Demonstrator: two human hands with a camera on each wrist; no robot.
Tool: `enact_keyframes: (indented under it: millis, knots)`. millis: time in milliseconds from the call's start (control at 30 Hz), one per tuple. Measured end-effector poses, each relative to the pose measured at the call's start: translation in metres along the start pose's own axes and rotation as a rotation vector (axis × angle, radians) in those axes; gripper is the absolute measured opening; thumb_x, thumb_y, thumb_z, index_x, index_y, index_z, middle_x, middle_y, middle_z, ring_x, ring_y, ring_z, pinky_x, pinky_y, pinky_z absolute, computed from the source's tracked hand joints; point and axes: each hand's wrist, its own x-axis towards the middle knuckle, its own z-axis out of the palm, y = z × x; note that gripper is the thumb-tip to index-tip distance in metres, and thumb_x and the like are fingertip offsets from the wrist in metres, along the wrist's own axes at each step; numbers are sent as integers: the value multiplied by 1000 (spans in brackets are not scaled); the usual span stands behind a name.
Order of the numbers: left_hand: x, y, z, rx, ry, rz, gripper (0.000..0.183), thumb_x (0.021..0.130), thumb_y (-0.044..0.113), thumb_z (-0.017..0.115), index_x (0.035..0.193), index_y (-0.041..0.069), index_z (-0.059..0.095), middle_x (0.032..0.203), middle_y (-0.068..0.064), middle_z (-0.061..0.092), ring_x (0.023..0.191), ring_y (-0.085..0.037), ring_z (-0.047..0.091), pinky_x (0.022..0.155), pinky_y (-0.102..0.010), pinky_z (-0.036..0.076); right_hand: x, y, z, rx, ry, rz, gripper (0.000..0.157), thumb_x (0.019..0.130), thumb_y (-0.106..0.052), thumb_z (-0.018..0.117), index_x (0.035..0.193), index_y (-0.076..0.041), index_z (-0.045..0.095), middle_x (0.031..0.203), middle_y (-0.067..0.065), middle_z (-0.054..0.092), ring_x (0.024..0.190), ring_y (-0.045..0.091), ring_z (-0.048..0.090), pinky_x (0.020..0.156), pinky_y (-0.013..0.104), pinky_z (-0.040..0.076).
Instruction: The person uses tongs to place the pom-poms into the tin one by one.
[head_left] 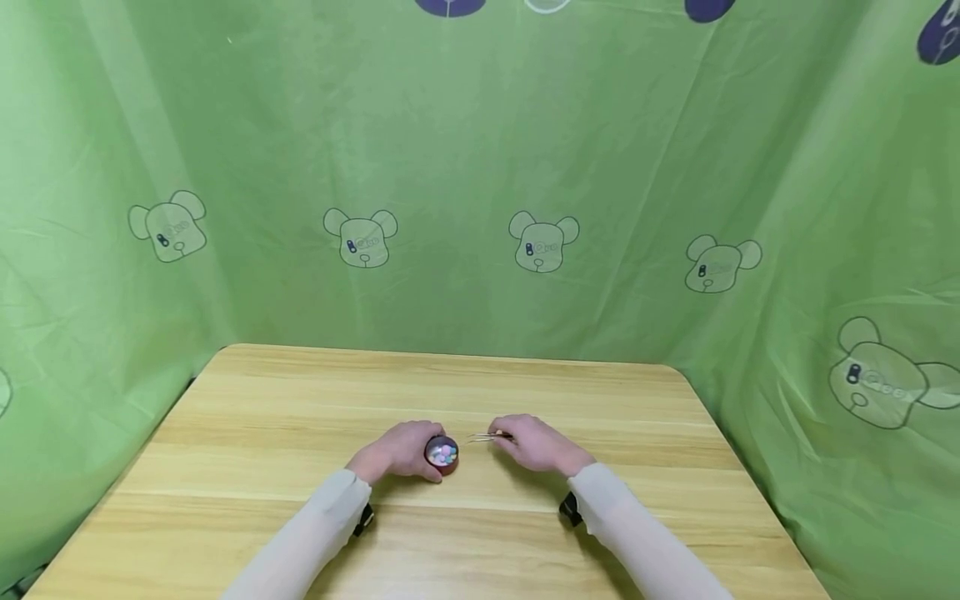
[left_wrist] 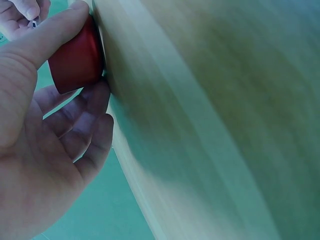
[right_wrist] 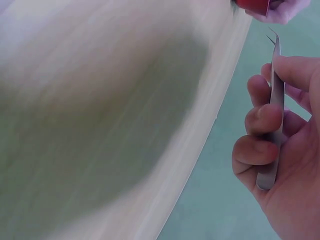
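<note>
Near the middle of the table, my left hand point(head_left: 407, 450) grips a small round red tin point(head_left: 450, 471) between thumb and fingers. Several small pastel pieces point(head_left: 444, 452) show inside it, pink, blue and white among them. The left wrist view shows the tin's smooth red side point(left_wrist: 77, 62), its base right at the tabletop. To the right of the tin, my right hand point(head_left: 534, 443) holds metal tweezers point(right_wrist: 269, 175) with thumb and curled fingers. Their fine curved tips are slightly parted with nothing between them, and point left toward the tin.
Both hands are over a light wood-grain table point(head_left: 300, 392). A green curtain point(head_left: 450, 308) printed with bear heads hangs behind the table and along both sides. A dark wrist device point(head_left: 572, 509) sits under the right sleeve, and another point(head_left: 363, 520) under the left.
</note>
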Motion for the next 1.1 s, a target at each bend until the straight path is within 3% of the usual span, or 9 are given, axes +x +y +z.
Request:
enact_keyframes:
  millis: [200, 533, 1100]
  knots:
    - [0, -1, 0, -6, -8, -4, 51, 67, 41, 83, 106, 18, 59, 96, 7, 60, 89, -12, 56, 81, -33, 46, -9, 13, -4, 7, 34, 10, 13, 97, -19, 54, 104, -17, 64, 87, -9, 59, 73, 7, 51, 70, 30, 46]
    - [1, 0, 0, 19, 2, -1, 52, 67, 41, 83, 106, 18, 59, 96, 7, 60, 88, -12, 56, 81, -32, 46, -28, 34, -13, -1, 77, 69, 12, 95, -15, 56, 104, -14, 64, 91, -6, 59, 82, 11, 54, 76, 36, 48]
    - [-1, 3, -2, 0, -3, -11, 52, 67, 40, 84, 106, 17, 59, 96, 6, 61, 88, -12, 57, 81, -32, 46, -44, 52, -11, 43, 40, 199, 8, 93, -11, 59, 98, -10, 65, 84, -4, 60, 74, 10, 52, 69, 34, 46]
